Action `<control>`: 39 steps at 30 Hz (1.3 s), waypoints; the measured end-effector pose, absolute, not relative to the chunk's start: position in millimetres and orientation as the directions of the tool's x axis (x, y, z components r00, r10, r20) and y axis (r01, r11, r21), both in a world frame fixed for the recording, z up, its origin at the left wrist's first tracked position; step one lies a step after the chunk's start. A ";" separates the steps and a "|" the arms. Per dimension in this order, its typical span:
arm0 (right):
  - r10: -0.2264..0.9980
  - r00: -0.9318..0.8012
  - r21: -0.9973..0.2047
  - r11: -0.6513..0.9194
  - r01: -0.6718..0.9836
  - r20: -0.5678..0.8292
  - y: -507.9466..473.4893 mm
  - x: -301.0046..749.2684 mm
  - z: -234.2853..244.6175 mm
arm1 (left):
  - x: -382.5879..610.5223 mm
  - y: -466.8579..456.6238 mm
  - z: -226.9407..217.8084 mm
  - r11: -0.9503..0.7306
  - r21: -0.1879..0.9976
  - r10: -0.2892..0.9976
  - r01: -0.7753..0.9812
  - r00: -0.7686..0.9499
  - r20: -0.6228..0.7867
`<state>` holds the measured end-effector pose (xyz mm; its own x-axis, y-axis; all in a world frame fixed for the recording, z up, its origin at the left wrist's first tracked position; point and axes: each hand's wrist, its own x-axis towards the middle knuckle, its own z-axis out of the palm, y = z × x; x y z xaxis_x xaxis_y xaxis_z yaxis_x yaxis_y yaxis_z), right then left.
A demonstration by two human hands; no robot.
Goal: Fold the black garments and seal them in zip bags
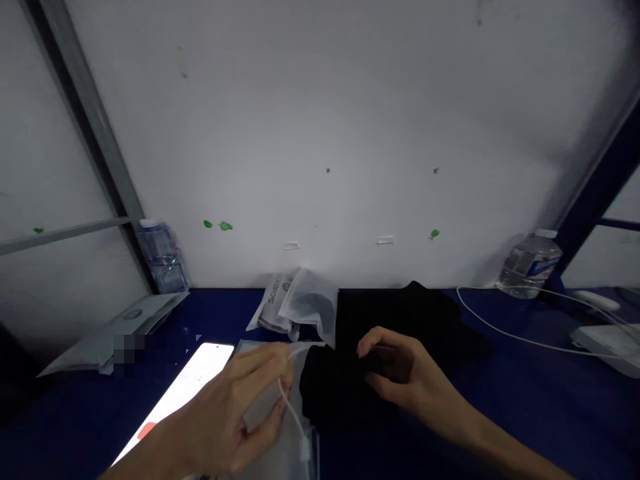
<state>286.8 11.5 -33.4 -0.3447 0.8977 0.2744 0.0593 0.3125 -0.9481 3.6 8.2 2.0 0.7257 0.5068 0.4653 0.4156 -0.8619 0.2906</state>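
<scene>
My left hand [240, 400] pinches the edge of a translucent zip bag [295, 460] lying flat on the blue table. The bag's white zip strip bends out from between the fingers, with its slider hanging below. A folded bundle of black cloth [333, 390] rests at the bag's mouth, partly over it; how far it reaches inside I cannot tell. My right hand [415, 373] grips the bundle's right side between thumb and curled fingers. Behind it lies more black cloth [400, 313], dark enough that its folds barely show.
A lit phone [193, 380] lies beside my left forearm. Packed translucent bags [313, 303] stand against the white wall; flat bags [130, 320] lie left. Plastic bottles stand left [163, 257] and right [533, 263]. A white cable [500, 333] loops near a white box [610, 343].
</scene>
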 end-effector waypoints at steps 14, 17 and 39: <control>0.910 -0.272 -0.901 0.374 0.221 0.312 4.5 269.9 -39.9 | 13.9 -0.3 8.0 -0.868 0.355 0.471 0.347 0.802 0.367; 0.925 -0.287 -0.948 0.293 0.127 0.248 0.7 261.3 -44.2 | 13.3 -0.6 7.3 -0.862 0.340 0.489 0.376 0.795 0.358; 0.653 -0.441 -0.552 0.756 0.351 0.615 1.2 273.1 -44.8 | 11.5 10.6 -2.1 -0.890 0.217 0.455 0.400 0.789 0.412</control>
